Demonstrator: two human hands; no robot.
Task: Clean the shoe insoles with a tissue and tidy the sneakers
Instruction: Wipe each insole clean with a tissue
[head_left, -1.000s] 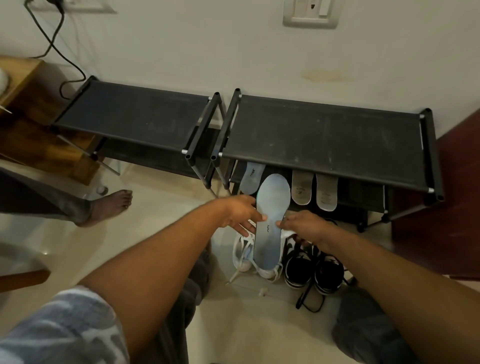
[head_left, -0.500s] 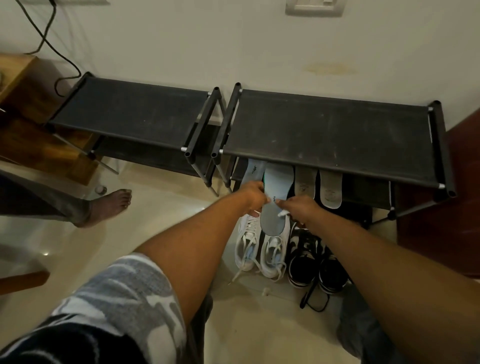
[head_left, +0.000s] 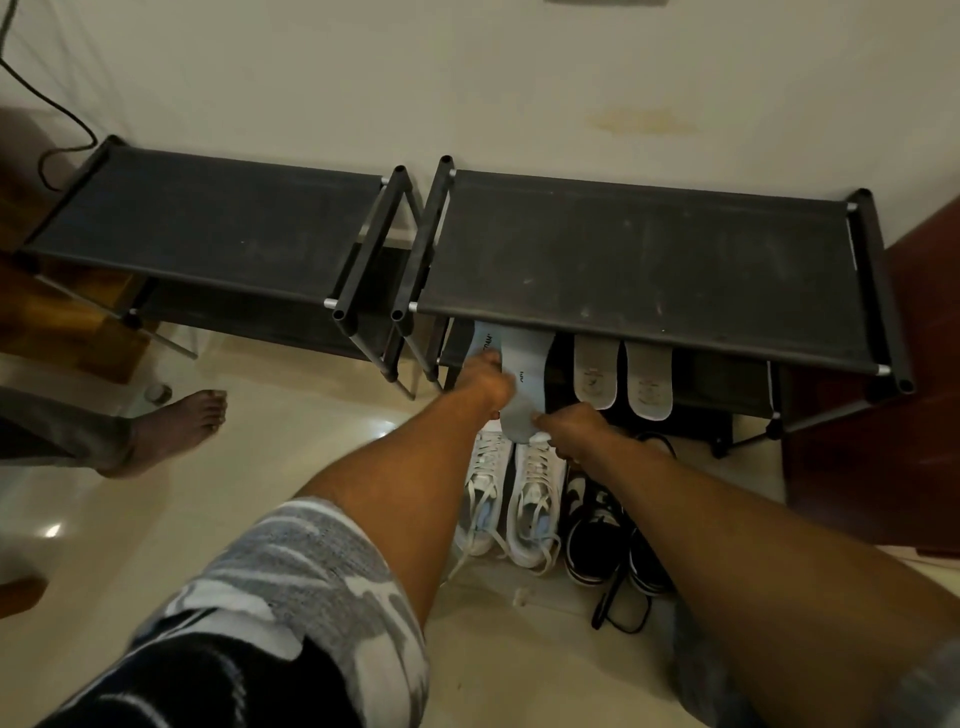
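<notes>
Our left hand (head_left: 485, 382) reaches forward with its fingers curled on the left edge of a blue-grey insole (head_left: 525, 366). Our right hand (head_left: 571, 427) pinches the same insole at its rounded heel end, thumb and fingers closed on it. A bit of white shows under this hand, but we cannot tell what it is. The insole's toe end is tucked under the top of the right shoe rack (head_left: 649, 270), so it points into the lower shelf (head_left: 698, 382) while its heel sticks out toward us.

Just left of it, touching our left fingers, lies a second blue insole (head_left: 485, 335), also on that shelf. To the right, a little apart, two pale insoles (head_left: 596, 371) lie side by side with their heels toward us.

Below our hands the white sneakers (head_left: 535, 501) stand as a pair on the floor (head_left: 291, 415), toes toward the rack. The black-and-white sneakers (head_left: 595, 525) sit just to their right, laces trailing loose.

A second rack (head_left: 208, 223) stands left of the first, both against the wall. Another person's bare foot (head_left: 171, 426) rests on the floor at the left.
</notes>
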